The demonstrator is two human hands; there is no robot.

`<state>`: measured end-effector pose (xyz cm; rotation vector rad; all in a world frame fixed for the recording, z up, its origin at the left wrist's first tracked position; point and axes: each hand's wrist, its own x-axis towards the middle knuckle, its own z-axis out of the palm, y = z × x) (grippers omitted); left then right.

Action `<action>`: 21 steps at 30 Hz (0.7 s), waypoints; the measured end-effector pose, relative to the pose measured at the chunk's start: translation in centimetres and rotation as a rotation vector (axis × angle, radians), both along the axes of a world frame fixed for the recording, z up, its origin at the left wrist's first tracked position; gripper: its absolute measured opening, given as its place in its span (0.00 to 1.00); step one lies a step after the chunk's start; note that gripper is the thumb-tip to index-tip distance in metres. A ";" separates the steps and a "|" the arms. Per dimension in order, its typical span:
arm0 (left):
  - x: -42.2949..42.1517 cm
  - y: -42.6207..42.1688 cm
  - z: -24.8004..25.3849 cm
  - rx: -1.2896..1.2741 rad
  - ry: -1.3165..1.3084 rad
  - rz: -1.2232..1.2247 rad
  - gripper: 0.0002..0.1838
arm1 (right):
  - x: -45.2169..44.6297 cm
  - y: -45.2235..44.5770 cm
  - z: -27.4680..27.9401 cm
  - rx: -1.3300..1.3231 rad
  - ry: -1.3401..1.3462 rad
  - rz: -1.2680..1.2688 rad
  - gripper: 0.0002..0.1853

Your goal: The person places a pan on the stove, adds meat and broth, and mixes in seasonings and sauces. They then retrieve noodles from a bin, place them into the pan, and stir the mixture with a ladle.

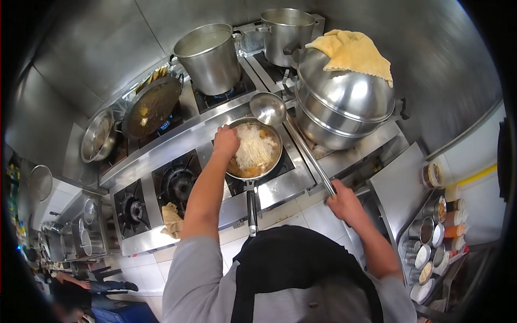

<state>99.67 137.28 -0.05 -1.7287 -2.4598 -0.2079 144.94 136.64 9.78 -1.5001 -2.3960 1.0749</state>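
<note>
My left hand (226,141) is over the left side of a frying pan (280,153), its fingers curled at the edge of a pale clump of thin noodles (254,146). The fingertips are partly hidden, but they appear closed on the noodles. Around the clump, brownish liquid shows in the pan, which sits on a front burner with its black handle pointing toward me. In my right hand (346,203) is the end of a long metal ladle (311,152). The ladle's bowl hangs above the pan's far right rim.
Behind the pan stand two tall pots (211,62) and a large domed steamer (344,107) with a yellow cloth (353,51) on top. A wok (152,107) leans at the left near a blue flame. Seasoning containers (424,257) line the right; another person (81,288) is lower left.
</note>
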 end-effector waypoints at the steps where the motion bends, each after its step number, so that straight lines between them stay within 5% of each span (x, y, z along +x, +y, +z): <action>1: -0.6 0.6 -1.3 0.006 0.004 0.006 0.18 | 0.2 -0.3 -0.4 0.014 -0.028 -0.049 0.22; 3: -2.0 1.8 -2.1 -0.185 -0.167 0.150 0.21 | 0.9 -0.5 -0.3 0.013 -0.023 -0.019 0.22; 7: -3.7 1.0 -0.2 -0.130 -0.264 0.253 0.20 | 2.0 -0.3 -0.9 0.076 -0.079 0.081 0.23; 14: -2.6 -14.6 6.1 0.519 -0.488 0.383 0.20 | 0.2 3.9 -6.1 0.362 -0.232 0.420 0.15; 19: 4.4 -33.7 0.4 0.717 -0.506 0.789 0.14 | -2.0 5.9 -6.7 0.435 -0.211 0.515 0.22; 21: 9.5 -41.9 -4.7 0.502 -0.409 0.981 0.14 | -4.4 4.8 -5.5 0.092 -0.005 0.478 0.20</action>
